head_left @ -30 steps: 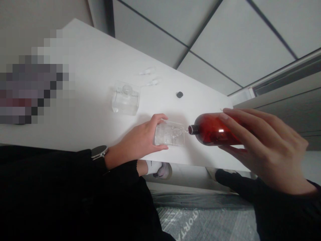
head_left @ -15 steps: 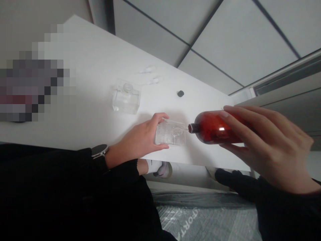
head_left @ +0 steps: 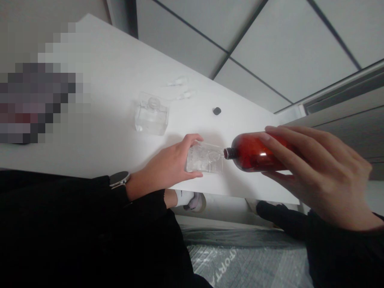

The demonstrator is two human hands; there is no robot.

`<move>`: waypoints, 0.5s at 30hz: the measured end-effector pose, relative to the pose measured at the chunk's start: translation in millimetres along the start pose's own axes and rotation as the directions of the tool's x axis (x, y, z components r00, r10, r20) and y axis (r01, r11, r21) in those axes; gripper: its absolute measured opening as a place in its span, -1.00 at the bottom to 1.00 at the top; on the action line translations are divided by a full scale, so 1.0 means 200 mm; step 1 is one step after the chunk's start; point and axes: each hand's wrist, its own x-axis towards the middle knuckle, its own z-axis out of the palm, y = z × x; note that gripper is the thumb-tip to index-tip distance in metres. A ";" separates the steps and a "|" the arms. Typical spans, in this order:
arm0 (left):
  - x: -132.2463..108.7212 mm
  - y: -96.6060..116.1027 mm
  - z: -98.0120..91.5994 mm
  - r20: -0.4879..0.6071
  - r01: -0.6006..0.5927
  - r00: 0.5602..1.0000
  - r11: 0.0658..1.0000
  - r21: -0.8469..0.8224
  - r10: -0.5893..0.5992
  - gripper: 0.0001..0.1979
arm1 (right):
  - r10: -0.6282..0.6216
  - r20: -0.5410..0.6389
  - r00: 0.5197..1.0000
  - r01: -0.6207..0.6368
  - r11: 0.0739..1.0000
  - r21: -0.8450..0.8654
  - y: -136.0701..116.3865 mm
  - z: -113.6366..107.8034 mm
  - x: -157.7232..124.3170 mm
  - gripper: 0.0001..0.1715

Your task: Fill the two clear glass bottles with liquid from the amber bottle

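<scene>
My left hand [head_left: 174,160] grips a clear, square-sided glass jar [head_left: 204,158] by its sides, thumb and fingers on opposite faces. In my right hand [head_left: 318,168] is a reddish-brown bottle [head_left: 258,152], tipped almost level with its uncapped black-threaded neck pointing left. The bottle's mouth is right beside the jar's round opening, and a thin clear stream seems to run between them. A second clear glass jar [head_left: 151,118], which looks partly filled with clear liquid, stands farther back on the left. A small black cap [head_left: 216,111] lies on the table behind the bottle.
Two small translucent plastic pieces [head_left: 181,95], too blurred to name, lie behind the second jar. The white table [head_left: 108,100] has its front edge just below the held jar. A pixelated area covers the far left. Grey panels [head_left: 192,32] rise behind the table.
Almost nothing differs. The bottle has shifted very slightly left toward the jar, and the view has moved a little.
</scene>
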 end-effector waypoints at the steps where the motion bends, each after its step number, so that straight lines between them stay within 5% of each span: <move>1: 0.00 0.00 0.00 0.001 -0.002 1.000 1.000 0.000 0.002 -0.12 | 0.008 0.013 1.000 -0.008 1.000 0.005 0.00 0.00 0.00 0.08; 15: 0.00 0.00 0.00 0.009 0.010 1.000 1.000 -0.003 -0.010 -0.13 | -0.060 -0.025 0.998 0.060 0.998 -0.006 0.00 0.02 0.02 -0.03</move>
